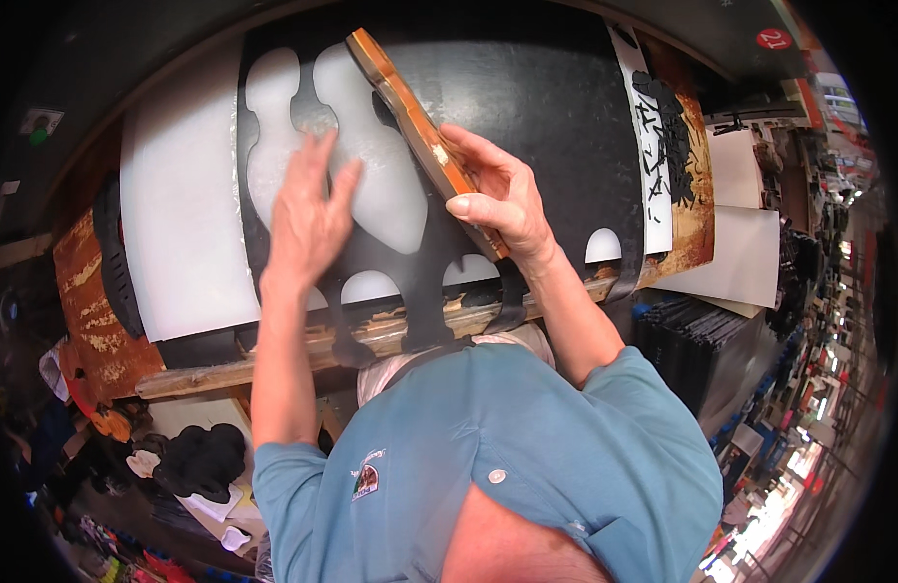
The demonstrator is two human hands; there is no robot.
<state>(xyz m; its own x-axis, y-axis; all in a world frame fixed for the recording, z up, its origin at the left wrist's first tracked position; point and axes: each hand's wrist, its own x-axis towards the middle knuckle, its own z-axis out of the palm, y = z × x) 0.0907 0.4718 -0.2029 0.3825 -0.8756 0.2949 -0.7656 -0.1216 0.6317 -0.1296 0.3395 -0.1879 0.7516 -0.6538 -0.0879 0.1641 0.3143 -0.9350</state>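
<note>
My right hand (507, 194) grips a long cutting die (431, 146) with an orange-brown, curved wall, fingers on one side and thumb on the other. The die is tilted on edge above a black sheet (536, 107) on the worktable. Two long, sole-shaped pale areas (381, 180) show in that sheet, seemingly cut-outs with white beneath. Over the left one hovers my left hand (310, 214), slightly blurred, fingers apart and nothing in it. Whether its fingertips touch the surface I cannot tell. Rounded cut-outs (371, 286) line the sheet's near edge, with black strips hanging down between them.
A white board (182, 194) extends left from under the black sheet. The table's near edge is a worn wooden rail (211, 375). Black scraps (676, 136) lie at the right end, above stacked dark sheets (692, 345). Black pieces (204, 462) sit lower left. A dark machine part spans the far side.
</note>
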